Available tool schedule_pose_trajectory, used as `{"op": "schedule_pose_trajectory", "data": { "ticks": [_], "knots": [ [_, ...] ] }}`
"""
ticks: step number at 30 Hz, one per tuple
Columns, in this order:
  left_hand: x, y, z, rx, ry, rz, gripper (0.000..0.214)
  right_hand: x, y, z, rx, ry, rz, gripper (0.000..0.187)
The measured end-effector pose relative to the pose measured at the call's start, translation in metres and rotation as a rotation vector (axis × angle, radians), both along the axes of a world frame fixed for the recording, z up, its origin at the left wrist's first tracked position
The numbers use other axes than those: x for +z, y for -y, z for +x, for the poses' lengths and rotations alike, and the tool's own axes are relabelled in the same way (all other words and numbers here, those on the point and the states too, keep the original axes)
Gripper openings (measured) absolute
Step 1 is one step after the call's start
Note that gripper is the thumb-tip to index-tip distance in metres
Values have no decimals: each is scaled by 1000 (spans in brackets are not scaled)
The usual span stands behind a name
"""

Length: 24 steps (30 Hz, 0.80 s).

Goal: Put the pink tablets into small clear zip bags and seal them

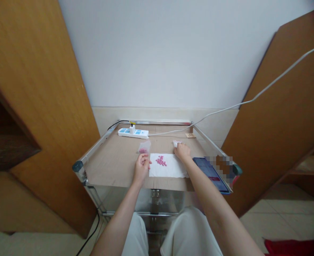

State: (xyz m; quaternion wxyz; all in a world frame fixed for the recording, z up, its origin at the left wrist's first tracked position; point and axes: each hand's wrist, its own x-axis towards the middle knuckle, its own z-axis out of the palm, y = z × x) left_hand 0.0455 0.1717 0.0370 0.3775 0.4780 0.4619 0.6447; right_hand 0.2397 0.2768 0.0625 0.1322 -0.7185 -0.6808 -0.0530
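Note:
My left hand point(141, 166) is closed on the lower edge of a small clear plastic bag point(144, 147) with several pink pills inside, held just left of a white paper sheet point(170, 170). A heap of several pink pills point(161, 161) lies on that sheet. My right hand point(182, 150) rests at the sheet's far right corner, fingers curled over a small white item point(176, 143) that I cannot make out.
All of this sits on a cardboard-covered metal cart point(114, 160). A white power strip point(133, 133) with a plugged charger and a white cable lies at the back. A dark phone point(211, 174) lies at the right edge. Wooden panels stand on both sides.

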Motion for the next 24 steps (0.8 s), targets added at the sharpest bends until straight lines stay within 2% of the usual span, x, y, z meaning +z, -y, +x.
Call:
{"op": "schedule_pose_trajectory", "data": {
  "ticks": [10,19,24],
  "knots": [
    [-1,0,0,-2,-15,12,19,-4,-4,3,-87,-129,25,28],
    [2,1,2,8,4,2,20,13,0,11,-117,-163,55,27],
    [0,1,1,4,3,6,20,28,4,12,-104,-192,154,26]
  ]
}}
